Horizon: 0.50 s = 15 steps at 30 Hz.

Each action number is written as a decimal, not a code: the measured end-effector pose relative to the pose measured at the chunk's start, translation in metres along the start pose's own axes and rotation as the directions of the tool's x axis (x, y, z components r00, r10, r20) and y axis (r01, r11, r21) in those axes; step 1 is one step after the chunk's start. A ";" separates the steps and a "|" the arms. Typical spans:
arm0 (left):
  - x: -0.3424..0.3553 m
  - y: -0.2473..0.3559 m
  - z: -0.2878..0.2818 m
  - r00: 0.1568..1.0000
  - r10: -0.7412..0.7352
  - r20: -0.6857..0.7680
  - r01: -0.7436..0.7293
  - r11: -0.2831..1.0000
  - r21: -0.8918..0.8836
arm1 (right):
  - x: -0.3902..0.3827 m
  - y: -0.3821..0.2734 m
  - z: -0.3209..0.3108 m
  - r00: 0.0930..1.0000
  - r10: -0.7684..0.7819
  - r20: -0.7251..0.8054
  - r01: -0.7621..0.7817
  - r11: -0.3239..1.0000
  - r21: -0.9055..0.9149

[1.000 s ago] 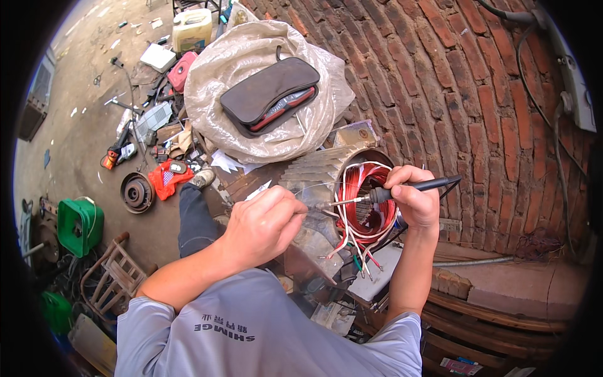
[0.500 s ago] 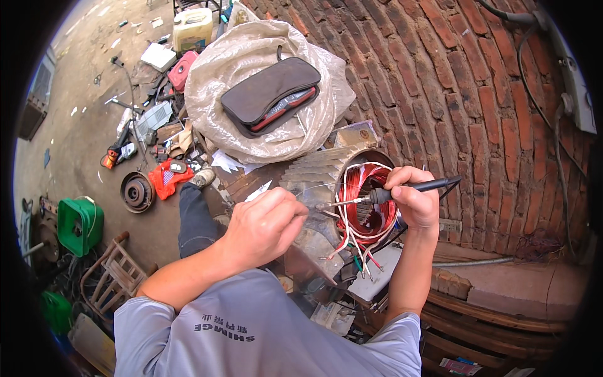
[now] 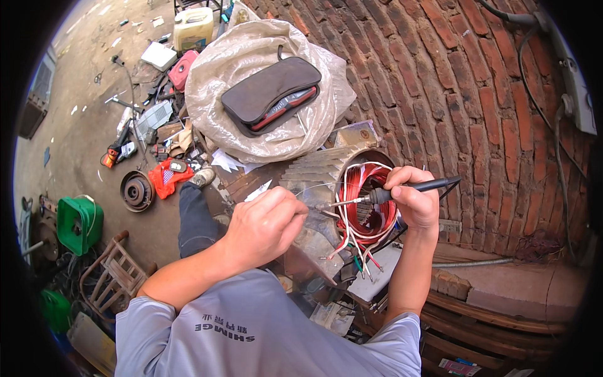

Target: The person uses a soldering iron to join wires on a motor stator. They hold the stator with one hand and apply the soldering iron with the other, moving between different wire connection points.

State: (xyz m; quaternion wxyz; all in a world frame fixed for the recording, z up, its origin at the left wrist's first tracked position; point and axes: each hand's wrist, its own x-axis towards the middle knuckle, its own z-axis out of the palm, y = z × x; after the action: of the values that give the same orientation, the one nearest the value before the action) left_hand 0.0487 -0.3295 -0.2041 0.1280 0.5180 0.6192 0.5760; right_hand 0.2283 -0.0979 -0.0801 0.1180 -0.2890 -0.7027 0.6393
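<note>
My right hand [image 3: 414,198] grips the black handle of a soldering iron [image 3: 380,196], its metal tip pointing left across the mouth of a motor. The finned grey motor housing [image 3: 311,169] lies with its open end facing right, showing red copper windings [image 3: 377,235] inside. My left hand [image 3: 267,226] is closed in a pinch near the iron's tip. From its fingers a thin, bright solder wire [image 3: 321,184] seems to curve toward the windings. White, red and green lead wires [image 3: 355,248] hang from the motor's near side. My left fingers partly cover what they pinch.
A dark zip case [image 3: 270,94] rests on a plastic-wrapped round bundle [image 3: 207,113] beyond the motor. A brick wall [image 3: 465,125] rises on the right. Tools and scrap lie at left, with a green bucket [image 3: 80,226] and a small rusty chair [image 3: 113,273].
</note>
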 end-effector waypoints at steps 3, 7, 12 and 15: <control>-0.001 0.001 -0.001 1.000 -0.009 0.013 0.009 1.000 -0.005 | -0.001 0.002 -0.001 1.000 -0.003 0.001 0.003 1.000 -0.006; -0.001 0.001 0.000 1.000 -0.008 0.010 0.008 1.000 -0.017 | -0.002 0.002 -0.001 1.000 -0.005 -0.004 0.005 1.000 0.002; -0.001 -0.001 0.002 1.000 0.009 -0.009 -0.009 1.000 0.000 | -0.002 0.002 0.000 1.000 -0.006 -0.005 0.006 1.000 0.002; -0.001 -0.001 0.002 1.000 0.003 -0.013 -0.003 1.000 0.005 | -0.001 0.002 0.000 1.000 0.001 -0.009 -0.001 1.000 0.008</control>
State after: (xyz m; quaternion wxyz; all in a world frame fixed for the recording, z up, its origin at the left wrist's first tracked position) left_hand 0.0503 -0.3287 -0.2057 0.1218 0.5157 0.6208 0.5778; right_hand 0.2297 -0.0985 -0.0819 0.1217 -0.2917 -0.6996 0.6408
